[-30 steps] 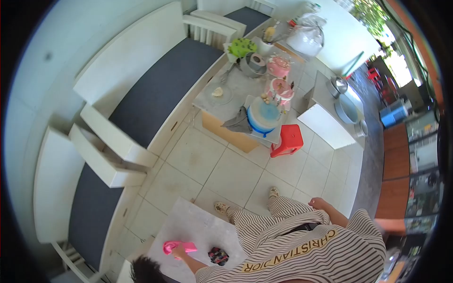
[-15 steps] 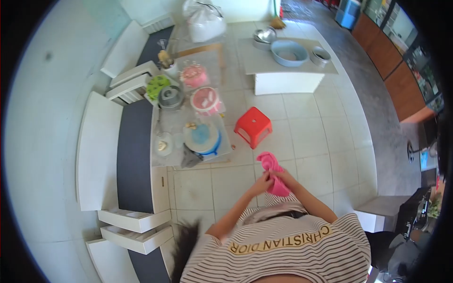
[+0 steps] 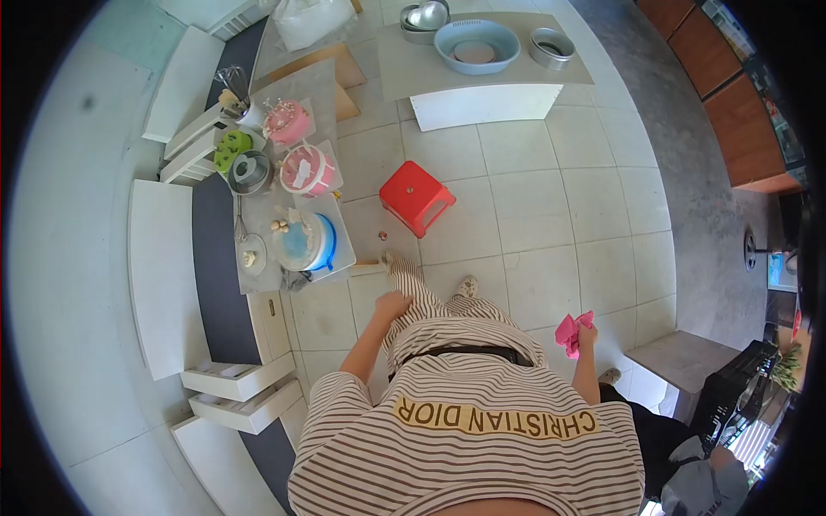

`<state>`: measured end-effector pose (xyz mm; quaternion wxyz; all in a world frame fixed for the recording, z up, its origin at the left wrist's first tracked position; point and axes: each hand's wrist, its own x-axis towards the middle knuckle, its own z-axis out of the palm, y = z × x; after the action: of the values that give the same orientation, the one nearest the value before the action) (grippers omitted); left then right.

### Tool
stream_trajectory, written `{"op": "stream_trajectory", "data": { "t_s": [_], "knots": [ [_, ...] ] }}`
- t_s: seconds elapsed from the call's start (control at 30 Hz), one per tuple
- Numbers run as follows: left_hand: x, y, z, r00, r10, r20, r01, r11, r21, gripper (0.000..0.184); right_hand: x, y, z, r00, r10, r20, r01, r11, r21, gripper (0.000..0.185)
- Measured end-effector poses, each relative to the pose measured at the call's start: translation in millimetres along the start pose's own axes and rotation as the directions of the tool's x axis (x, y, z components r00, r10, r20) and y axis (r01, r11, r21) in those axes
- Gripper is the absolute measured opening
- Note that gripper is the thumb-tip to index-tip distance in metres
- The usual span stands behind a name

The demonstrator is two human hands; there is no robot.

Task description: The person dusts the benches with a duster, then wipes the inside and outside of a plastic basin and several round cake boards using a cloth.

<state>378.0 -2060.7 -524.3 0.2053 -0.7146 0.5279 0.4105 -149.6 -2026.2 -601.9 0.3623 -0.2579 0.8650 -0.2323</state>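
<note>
My right hand is out to my right side, closed on a crumpled pink cloth that hangs over the tiled floor. My left hand hangs beside my striped trouser leg, its fingers curled in, with nothing visible in it. Ahead of me a red plastic stool stands on the floor. On the table to the left are a blue and white cake and two pink cakes, one decorated with white pieces and one farther back.
A low table holds a blue-grey basin and metal pans. Green moulds and a whisk stand at the left. Two drawers stick out lower left. Another person is at lower right, near a grey bench.
My hands have parted. The right one has carried the pink cloth away to the right, while the left has dropped beside my leg. The view has shifted, and I appear to be stepping forward.
</note>
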Motion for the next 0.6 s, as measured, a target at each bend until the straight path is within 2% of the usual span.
{"op": "stream_trajectory", "data": {
  "t_s": [0.03,0.07,0.1,0.17,0.2,0.27,0.3,0.37,0.4,0.47,0.5,0.57,0.6],
  "knots": [
    [2,6,-9,0.998,0.031,-0.056,-0.031,0.999,-0.008,0.051,-2,3,-3,0.995,0.102,0.005,-0.102,0.995,0.022,0.037],
    [3,15,-18,0.991,0.063,-0.116,-0.066,0.998,-0.014,0.051,-7,4,1,0.994,0.108,0.002,-0.108,0.994,0.027,0.037],
    [2,29,-26,0.991,0.070,-0.117,-0.071,0.997,-0.008,0.051,-4,18,11,0.994,0.093,0.065,-0.095,0.995,0.022,0.038],
    [10,52,-41,0.958,0.157,-0.242,-0.153,0.988,0.032,0.045,-16,5,28,0.988,0.024,0.156,-0.019,0.999,-0.034,0.040],
    [16,61,-49,0.954,0.171,-0.248,-0.165,0.985,0.045,0.045,-37,-18,33,0.983,-0.021,0.184,0.039,0.995,-0.091,0.041],
    [29,78,-63,0.905,0.296,-0.306,-0.252,0.951,0.177,0.038,-52,-19,53,0.973,-0.172,0.154,0.190,0.976,-0.110,0.056],
    [33,85,-68,0.900,0.310,-0.307,-0.262,0.947,0.188,0.038,-61,-25,59,0.975,-0.170,0.141,0.185,0.978,-0.101,0.056],
    [43,91,-76,0.867,0.440,-0.232,-0.376,0.885,0.273,0.033,-75,-35,73,0.945,-0.149,0.291,0.177,0.982,-0.073,0.067],
    [44,95,-81,0.864,0.447,-0.232,-0.380,0.881,0.284,0.033,-75,-34,77,0.947,-0.150,0.285,0.174,0.983,-0.063,0.067],
    [43,100,-87,0.849,0.496,-0.183,-0.436,0.852,0.291,0.032,-71,-31,89,0.921,-0.148,0.359,0.235,0.949,-0.212,0.060],
    [44,100,-87,0.846,0.503,-0.177,-0.440,0.847,0.299,0.032,-66,-33,93,0.924,-0.144,0.353,0.227,0.952,-0.206,0.060],
    [47,99,-83,0.819,0.505,-0.272,-0.490,0.862,0.128,0.031,-52,-32,98,0.908,-0.095,0.408,0.236,0.921,-0.310,0.053],
    [51,100,-80,0.804,0.485,-0.344,-0.487,0.869,0.086,0.031,-45,-33,102,0.913,-0.089,0.398,0.223,0.925,-0.306,0.053]
  ]
}}
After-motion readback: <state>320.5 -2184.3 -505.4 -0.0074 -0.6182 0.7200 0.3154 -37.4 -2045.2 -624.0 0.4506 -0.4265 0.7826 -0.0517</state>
